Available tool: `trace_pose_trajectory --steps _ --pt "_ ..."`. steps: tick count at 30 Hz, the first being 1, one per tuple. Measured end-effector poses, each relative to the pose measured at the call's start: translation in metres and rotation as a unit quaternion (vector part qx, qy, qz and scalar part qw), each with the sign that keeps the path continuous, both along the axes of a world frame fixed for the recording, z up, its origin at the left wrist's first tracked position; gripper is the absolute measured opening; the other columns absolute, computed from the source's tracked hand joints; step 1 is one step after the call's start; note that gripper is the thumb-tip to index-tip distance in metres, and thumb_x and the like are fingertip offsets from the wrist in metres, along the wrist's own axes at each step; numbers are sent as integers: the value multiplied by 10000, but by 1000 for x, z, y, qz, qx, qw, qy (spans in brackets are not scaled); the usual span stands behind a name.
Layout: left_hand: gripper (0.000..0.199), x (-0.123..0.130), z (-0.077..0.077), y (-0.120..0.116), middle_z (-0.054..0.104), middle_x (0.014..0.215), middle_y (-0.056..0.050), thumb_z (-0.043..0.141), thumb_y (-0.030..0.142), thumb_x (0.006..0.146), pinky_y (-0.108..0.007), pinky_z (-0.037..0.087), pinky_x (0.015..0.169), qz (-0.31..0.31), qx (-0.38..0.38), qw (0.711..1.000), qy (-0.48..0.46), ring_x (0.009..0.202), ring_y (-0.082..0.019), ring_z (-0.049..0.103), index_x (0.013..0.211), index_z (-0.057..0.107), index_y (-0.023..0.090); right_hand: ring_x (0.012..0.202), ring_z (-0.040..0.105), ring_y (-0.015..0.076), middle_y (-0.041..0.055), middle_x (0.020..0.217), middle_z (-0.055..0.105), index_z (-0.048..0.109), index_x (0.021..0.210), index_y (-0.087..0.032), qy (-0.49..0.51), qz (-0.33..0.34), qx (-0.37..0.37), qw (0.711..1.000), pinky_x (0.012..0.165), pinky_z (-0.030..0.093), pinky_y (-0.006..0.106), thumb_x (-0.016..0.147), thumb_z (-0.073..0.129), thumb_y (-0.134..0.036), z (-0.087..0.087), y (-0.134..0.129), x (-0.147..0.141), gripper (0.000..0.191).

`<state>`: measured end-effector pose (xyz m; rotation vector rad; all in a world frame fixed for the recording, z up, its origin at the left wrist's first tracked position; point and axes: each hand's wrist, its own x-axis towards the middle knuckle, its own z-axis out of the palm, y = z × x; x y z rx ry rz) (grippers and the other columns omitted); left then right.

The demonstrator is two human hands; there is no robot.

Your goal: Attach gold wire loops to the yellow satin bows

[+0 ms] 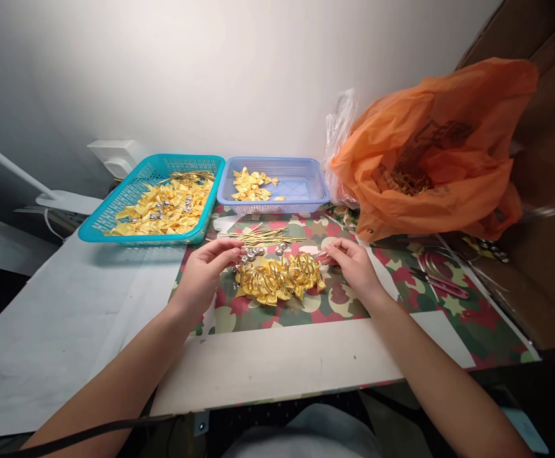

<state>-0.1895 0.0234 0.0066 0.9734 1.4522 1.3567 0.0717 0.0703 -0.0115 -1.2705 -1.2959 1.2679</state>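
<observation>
A pile of yellow satin bows with gold twist ties [277, 280] lies on the camouflage-patterned sheet in front of me. My left hand [208, 264] is at its left end, thumb and fingertips pinched beside a small cluster of silver bells [252, 254]. At the right end, my right hand [351, 264] has its thumb and finger pressed together; what either pinch holds is too small to make out. Behind the pile lie loose gold ties [270, 237]. Another pair of silver bells [281, 247] rests between the ties and the bows.
A teal basket [91, 226] with yellow bows, bells and ties stands back left. Beside it is a blue basket [306, 207] with fewer bows. An orange plastic bag [434, 216] sits open at the right, near pink-handled scissors [449, 287]. A white lamp [74, 201] stands far left.
</observation>
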Motion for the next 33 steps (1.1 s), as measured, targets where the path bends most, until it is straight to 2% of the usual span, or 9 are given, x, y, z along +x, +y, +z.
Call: trace_pose_trajectory --steps 5,9,13,19,22,25,29,33 --pt "201 1 1 0 721 810 -25 766 301 670 -266 514 724 10 -1 1000 -13 779 -167 651 841 742 197 639 603 142 14 708 664 569 643 -201 2 -1 0 1000 647 488 273 690 708 -514 -2 0 0 346" --pt "137 0 3 1 713 786 -9 724 264 682 -243 494 686 39 -5 999 2 731 -143 627 804 733 203 646 599 153 11 681 649 591 654 -193 -44 -16 43 998 639 465 281 731 680 -437 -7 0 1 271" --pt "121 -2 7 2 716 757 -19 682 271 699 -262 499 684 56 -1 996 73 718 -162 621 781 742 206 648 607 172 26 682 675 615 656 -191 -118 -19 71 990 622 452 296 761 663 -393 -10 -2 2 232" --pt "154 -9 10 2 733 774 -30 627 266 727 -274 504 731 71 33 978 191 790 -196 666 816 739 209 665 644 197 36 702 704 651 673 -200 -135 -7 65 989 629 471 317 728 703 -399 -11 -3 1 212" --pt "155 -13 9 3 724 761 -23 606 273 726 -270 484 666 67 33 957 280 700 -184 645 795 729 208 633 639 199 38 674 704 667 673 -203 -145 -11 70 987 599 463 317 713 722 -411 -10 -3 0 219" --pt "157 -16 8 3 678 650 -6 577 272 715 -270 433 568 42 22 929 367 563 -166 575 757 714 209 629 640 198 41 687 711 673 673 -202 -176 -17 84 981 601 462 318 727 713 -417 -9 -4 1 225" --pt "132 -15 8 1 630 570 -1 551 284 713 -272 387 557 -6 37 889 456 535 -170 555 659 651 216 641 645 197 40 717 722 678 684 -205 -222 -15 105 969 604 464 315 755 686 -414 -8 -5 1 221" --pt "276 -11 9 -1 576 513 -3 546 364 756 -279 293 503 -40 26 857 513 496 -160 496 524 512 218 654 652 198 37 732 729 677 678 -215 -231 -12 120 965 609 471 314 763 676 -402 -9 -6 2 205"
